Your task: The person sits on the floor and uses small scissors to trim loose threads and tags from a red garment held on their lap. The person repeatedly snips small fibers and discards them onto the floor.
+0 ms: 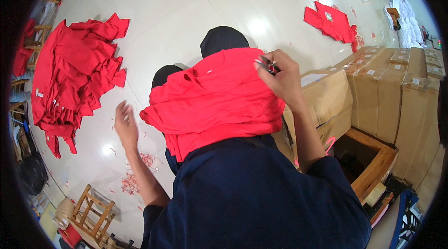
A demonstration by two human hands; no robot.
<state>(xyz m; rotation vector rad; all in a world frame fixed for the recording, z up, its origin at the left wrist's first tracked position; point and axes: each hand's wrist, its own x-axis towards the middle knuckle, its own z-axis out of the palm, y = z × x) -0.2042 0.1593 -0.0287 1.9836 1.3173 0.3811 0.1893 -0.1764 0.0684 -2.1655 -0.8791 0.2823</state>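
A bunched red garment (219,95) is spread across my lap, over my dark-clad legs. My right hand (283,79) is at its upper right edge, closed round a small pair of thread snips (269,65) with dark handles. The snips' blades are partly hidden by the fingers. Off the garment's left side, my left hand (126,125) hangs in the air above the floor. Its fingers are loosely extended and nothing shows in them.
A heap of red garments (77,74) lies on the floor at left, another red garment (332,21) at far right. Cardboard boxes (378,90) and an open wooden frame (380,169) stand at right. Thread scraps (130,183) and a wooden stool (93,214) are at lower left.
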